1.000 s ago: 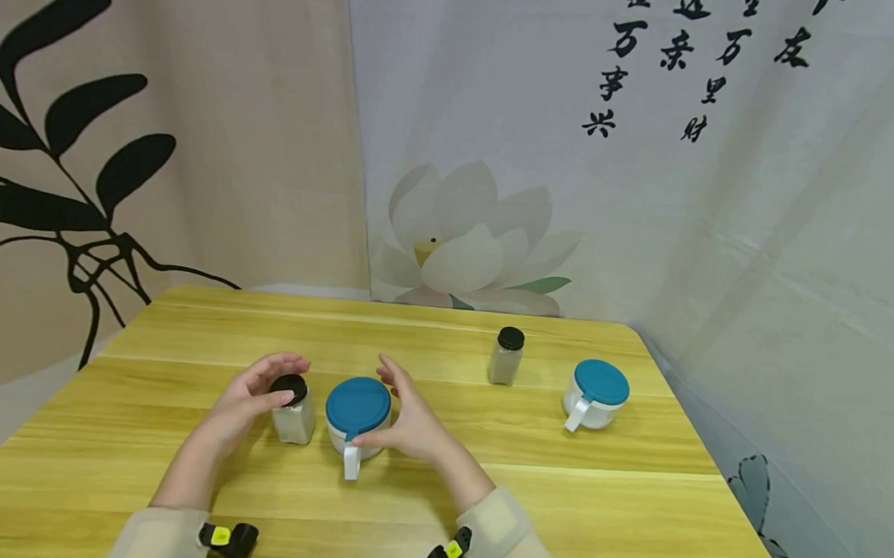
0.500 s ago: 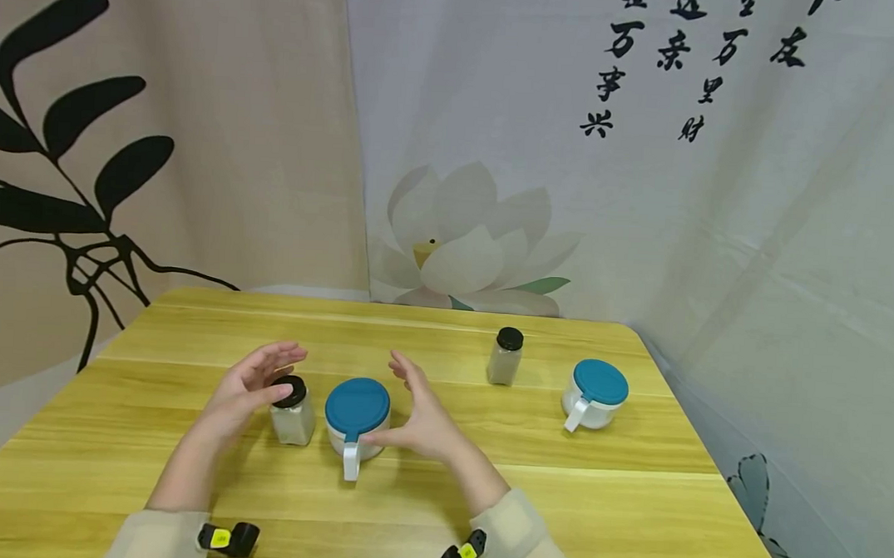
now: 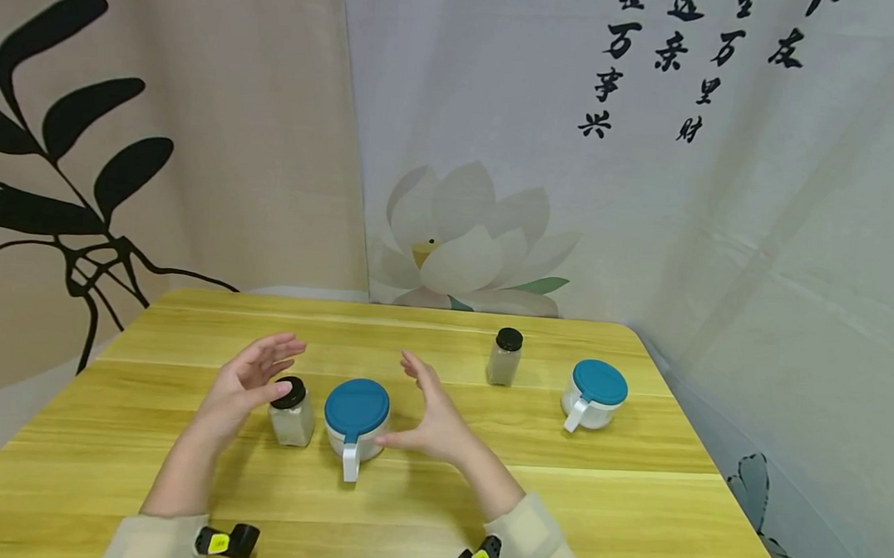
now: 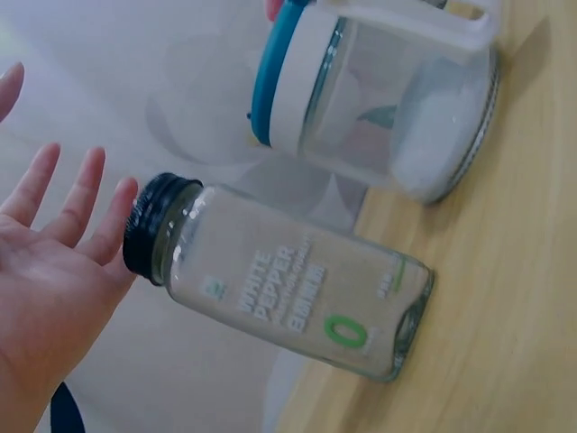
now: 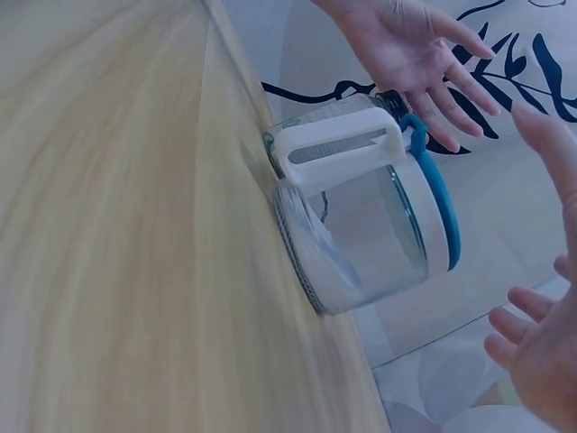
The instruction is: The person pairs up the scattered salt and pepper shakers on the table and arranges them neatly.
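A glass white pepper jar (image 4: 297, 280) with a black lid stands upright on the table, its printed label facing the left wrist camera. My left hand (image 3: 242, 387) is beside it with fingers spread, the thumb over the lid's edge in the head view. To its right stands a glass seasoning jar (image 5: 361, 234) with a blue lid and white handle, white granules at its bottom. My right hand (image 3: 437, 416) hovers at that jar's right side, fingers extended and thumb apart from the forefinger. Neither hand grips anything.
Farther back on the wooden table (image 3: 632, 503) stands a second black-lidded jar (image 3: 505, 358). Right of it is another blue-lidded jar (image 3: 596, 394) with a white handle. A printed curtain (image 3: 498, 148) hangs behind the table's back edge.
My right hand has drawn back to the right, away from the blue-lidded jar. My left hand's fingers have lifted and opened slightly above the pepper jar. The jars stay in place.
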Motion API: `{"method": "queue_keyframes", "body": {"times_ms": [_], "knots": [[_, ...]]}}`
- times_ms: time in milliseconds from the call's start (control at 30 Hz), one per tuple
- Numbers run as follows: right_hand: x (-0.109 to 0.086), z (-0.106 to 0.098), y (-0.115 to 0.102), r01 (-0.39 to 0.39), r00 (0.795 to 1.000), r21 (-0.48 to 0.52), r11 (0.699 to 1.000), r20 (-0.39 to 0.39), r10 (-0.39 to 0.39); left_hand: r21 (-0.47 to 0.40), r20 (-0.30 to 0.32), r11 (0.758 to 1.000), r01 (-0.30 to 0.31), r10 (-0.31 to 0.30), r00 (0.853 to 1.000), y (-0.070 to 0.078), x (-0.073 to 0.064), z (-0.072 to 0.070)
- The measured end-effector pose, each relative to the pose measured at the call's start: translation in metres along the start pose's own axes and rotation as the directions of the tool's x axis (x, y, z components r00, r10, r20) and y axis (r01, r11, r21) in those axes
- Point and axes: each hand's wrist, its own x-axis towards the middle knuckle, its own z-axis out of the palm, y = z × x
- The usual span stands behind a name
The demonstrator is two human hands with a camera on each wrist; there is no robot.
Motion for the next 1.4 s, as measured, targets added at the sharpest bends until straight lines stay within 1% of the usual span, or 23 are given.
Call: {"method": "queue_keyframes", "body": {"times_ms": [167,300,400,567,733,867,1033,1200,1400], "knots": [[-0.003,-0.004,-0.001,0.001,1.0,-0.008,1.0,-0.02,-0.001,-0.001,0.015,1.0,-0.009,0.009,1.0,0.005,0.0,0.004],[-0.005,-0.006,-0.003,-0.001,0.999,-0.016,1.0,-0.034,0.0,-0.004,0.011,1.0,-0.011,0.011,1.0,0.007,0.001,0.008],[-0.008,-0.008,-0.005,-0.011,0.999,-0.02,1.0,-0.049,0.01,-0.01,0.004,1.0,-0.01,0.01,1.0,0.009,0.002,0.012],[-0.012,-0.012,-0.011,-0.03,0.998,-0.015,0.999,-0.064,0.029,-0.022,0.013,1.0,-0.005,0.006,1.0,0.012,0.004,0.019],[-0.016,-0.018,-0.016,-0.054,0.995,-0.017,0.998,-0.085,0.052,-0.001,0.026,1.0,0.005,-0.005,1.0,0.014,0.005,0.024],[-0.017,-0.023,-0.017,-0.059,0.994,-0.009,0.998,-0.092,0.058,0.028,0.026,1.0,0.013,-0.014,1.0,0.016,0.006,0.028],[-0.017,-0.03,-0.018,-0.038,0.993,-0.019,0.999,-0.112,0.036,0.064,0.026,0.998,0.012,-0.014,1.0,0.018,0.006,0.032],[-0.018,-0.039,-0.02,-0.002,0.989,-0.034,0.999,-0.147,-0.003,0.074,0.022,0.997,0.009,-0.01,1.0,0.018,0.007,0.036],[-0.021,-0.051,-0.025,0.008,0.984,-0.023,1.0,-0.179,-0.012,0.093,0.018,0.996,0.015,-0.017,1.0,0.019,0.01,0.047]]}}
